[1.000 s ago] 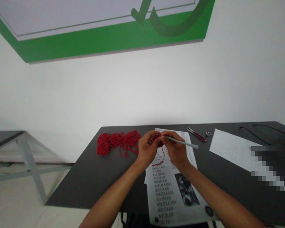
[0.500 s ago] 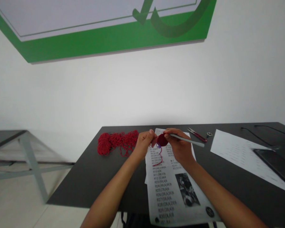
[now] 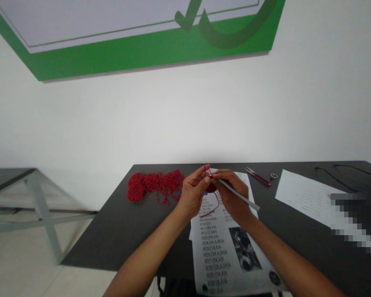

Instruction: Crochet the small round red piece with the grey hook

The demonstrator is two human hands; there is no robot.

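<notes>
Over the top of a printed pattern sheet [image 3: 214, 251], my left hand [image 3: 194, 190] pinches a small dark red crocheted piece [image 3: 210, 188], with red yarn running over its raised forefinger. My right hand [image 3: 233, 194] is closed around a grey-handled crochet hook [image 3: 239, 194], whose tip meets the piece between both hands. A loose red yarn tail hangs from the piece onto the sheet. Something small and purple shows beside the left fingertips. Left of my hands, a red yarn ball [image 3: 136, 187] lies with a heap of loose, curly strands.
Small scissors [image 3: 258, 177] with red handles and a small metal ring-like item [image 3: 273, 176] lie at the back right of the dark table [image 3: 126, 235]. Farther right are a white printed paper [image 3: 299, 198], thin black cables or frames and a blurred-out patch. Another table stands at far left.
My left hand has moved right, up against the piece, and its forefinger is now raised with yarn over it. The hook's handle tilts more steeply down, and the yarn tail has shifted right.
</notes>
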